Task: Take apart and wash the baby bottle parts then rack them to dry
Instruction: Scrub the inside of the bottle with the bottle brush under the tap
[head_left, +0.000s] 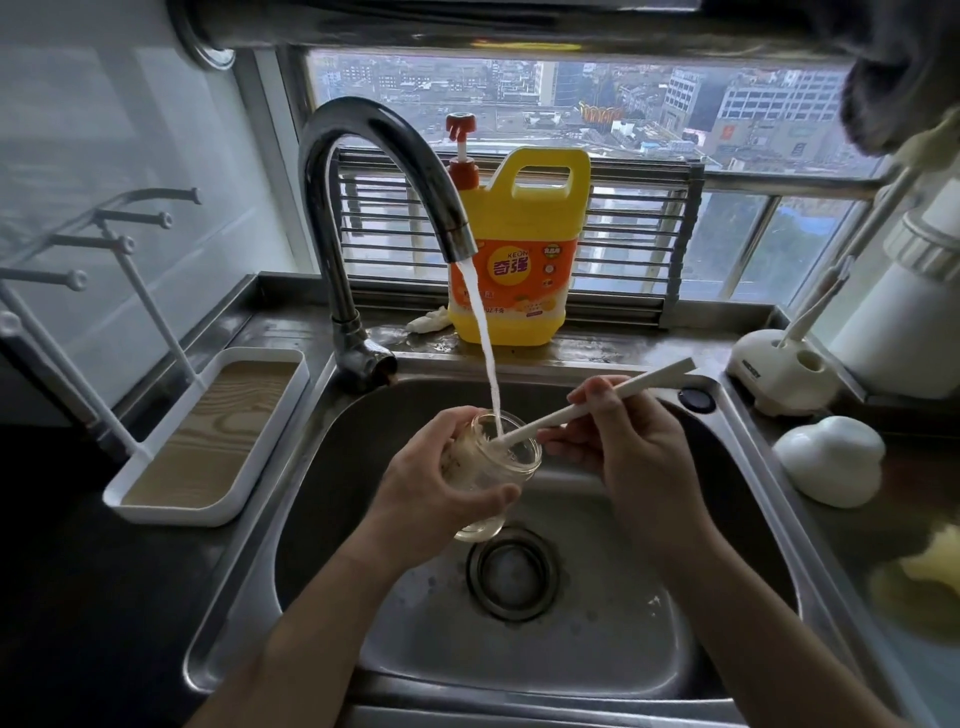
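My left hand (431, 488) grips a clear glass baby bottle body (511, 460) over the steel sink (743, 519), its open mouth tilted up to the right. Water from the chrome faucet (374, 171) streams into the bottle. My right hand (631, 452) holds the white handle of a bottle brush (613, 397), whose head is inside the bottle. A white drying rack (171, 457) with upright pegs and a wood-grain tray stands on the counter to the left.
A yellow dish soap jug (519, 260) with a red pump stands behind the sink by the window. On the right counter are a white brush stand (779, 374), a white domed cap (831, 460), a white appliance (904, 312) and a yellow sponge (930, 566). The drain (511, 571) lies below my hands.
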